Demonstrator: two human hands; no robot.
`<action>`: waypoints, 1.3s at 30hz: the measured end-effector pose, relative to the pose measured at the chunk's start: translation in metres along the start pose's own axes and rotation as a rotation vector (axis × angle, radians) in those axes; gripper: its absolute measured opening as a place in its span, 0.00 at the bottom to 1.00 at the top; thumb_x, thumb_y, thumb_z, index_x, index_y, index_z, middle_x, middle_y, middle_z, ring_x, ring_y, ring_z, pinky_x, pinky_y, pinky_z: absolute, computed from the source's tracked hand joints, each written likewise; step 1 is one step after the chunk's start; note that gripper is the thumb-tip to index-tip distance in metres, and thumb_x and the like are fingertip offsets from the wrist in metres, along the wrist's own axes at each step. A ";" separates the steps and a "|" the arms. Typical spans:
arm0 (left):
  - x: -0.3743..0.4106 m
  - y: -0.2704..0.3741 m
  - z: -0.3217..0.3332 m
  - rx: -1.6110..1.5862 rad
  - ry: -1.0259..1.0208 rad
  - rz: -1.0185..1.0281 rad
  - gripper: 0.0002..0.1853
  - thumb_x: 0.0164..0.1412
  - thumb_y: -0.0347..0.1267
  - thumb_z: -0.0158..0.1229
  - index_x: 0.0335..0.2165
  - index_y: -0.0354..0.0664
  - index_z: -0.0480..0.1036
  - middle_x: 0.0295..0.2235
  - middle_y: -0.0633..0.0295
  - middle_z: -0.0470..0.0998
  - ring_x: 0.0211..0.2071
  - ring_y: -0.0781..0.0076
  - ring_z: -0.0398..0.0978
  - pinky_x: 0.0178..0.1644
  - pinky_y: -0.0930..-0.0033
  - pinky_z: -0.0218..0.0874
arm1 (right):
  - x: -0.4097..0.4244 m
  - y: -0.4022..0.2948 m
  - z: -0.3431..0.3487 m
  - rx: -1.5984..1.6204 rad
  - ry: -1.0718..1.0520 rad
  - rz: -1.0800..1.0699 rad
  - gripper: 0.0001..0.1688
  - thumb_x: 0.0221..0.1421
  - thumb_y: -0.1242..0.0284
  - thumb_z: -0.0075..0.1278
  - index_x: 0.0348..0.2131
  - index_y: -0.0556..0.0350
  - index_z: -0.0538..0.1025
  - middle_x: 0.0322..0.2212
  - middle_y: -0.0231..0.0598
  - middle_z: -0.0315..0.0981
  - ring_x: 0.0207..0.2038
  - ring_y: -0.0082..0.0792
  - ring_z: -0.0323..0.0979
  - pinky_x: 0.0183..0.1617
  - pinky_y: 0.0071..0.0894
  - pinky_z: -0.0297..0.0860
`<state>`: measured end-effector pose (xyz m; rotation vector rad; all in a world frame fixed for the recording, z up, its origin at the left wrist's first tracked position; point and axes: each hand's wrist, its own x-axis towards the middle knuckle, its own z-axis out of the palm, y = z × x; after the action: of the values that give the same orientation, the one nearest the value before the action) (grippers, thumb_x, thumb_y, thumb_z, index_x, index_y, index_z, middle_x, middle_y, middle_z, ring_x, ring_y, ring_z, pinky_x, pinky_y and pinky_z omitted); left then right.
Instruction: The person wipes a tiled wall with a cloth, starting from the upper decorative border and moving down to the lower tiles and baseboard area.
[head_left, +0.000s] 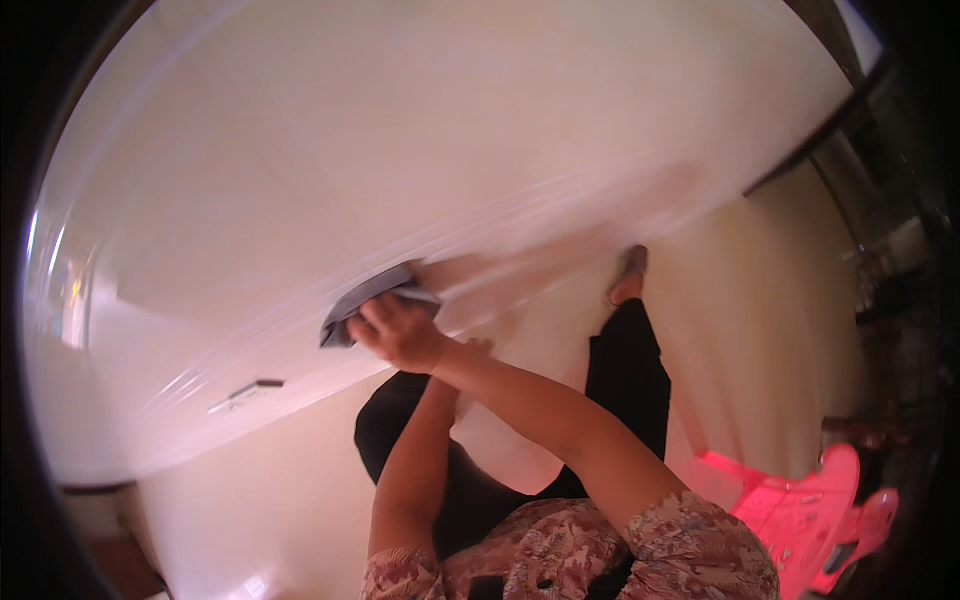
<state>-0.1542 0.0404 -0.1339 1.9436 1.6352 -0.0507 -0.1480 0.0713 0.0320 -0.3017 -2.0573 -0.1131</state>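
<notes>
My right hand (397, 334) presses a folded grey cloth (375, 285) against the lower part of a glossy white wall (480, 135), its fingers spread over the fabric. Behind the right wrist, my left hand (481, 346) is mostly hidden; only some fingertips show past the forearm. What it does there cannot be made out. The forearms cross in front of my bent knee in black trousers (390, 420). Shadows of the arms fall on the wall to the right of the cloth.
A small white fitting with a dark top edge (256, 386) sits low on the wall to the left. Beige floor (247, 465) meets the wall's base. My other leg stretches out to a shoe (635, 261) near the wall. A pink plastic chair (795, 510) stands behind on the right.
</notes>
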 end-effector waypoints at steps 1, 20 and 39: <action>-0.006 -0.006 -0.002 -0.002 -0.005 0.006 0.30 0.53 0.46 0.56 0.50 0.43 0.63 0.46 0.51 0.70 0.50 0.58 0.67 0.57 0.53 0.51 | -0.001 -0.001 0.002 0.017 -0.006 -0.036 0.08 0.44 0.70 0.48 0.29 0.49 0.70 0.32 0.38 0.64 0.35 0.38 0.69 0.24 0.29 0.69; -0.030 0.040 -0.053 -0.015 -0.071 -0.060 0.29 0.52 0.46 0.57 0.49 0.43 0.65 0.42 0.48 0.71 0.43 0.47 0.71 0.45 0.51 0.63 | -0.124 0.262 -0.146 -0.112 0.307 0.773 0.32 0.48 0.68 0.54 0.48 0.64 0.58 0.41 0.60 0.58 0.43 0.61 0.61 0.44 0.47 0.64; 0.006 0.053 -0.038 0.066 -0.141 0.078 0.29 0.54 0.47 0.55 0.48 0.42 0.63 0.39 0.48 0.71 0.39 0.48 0.72 0.40 0.52 0.65 | -0.225 0.185 0.022 0.471 0.699 1.882 0.30 0.61 0.60 0.41 0.48 0.72 0.59 0.48 0.59 0.62 0.51 0.46 0.61 0.54 0.37 0.58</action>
<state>-0.1169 0.0593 -0.0831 2.0036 1.4827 -0.2091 -0.0149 0.2173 -0.1839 -1.4543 -0.4763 1.1790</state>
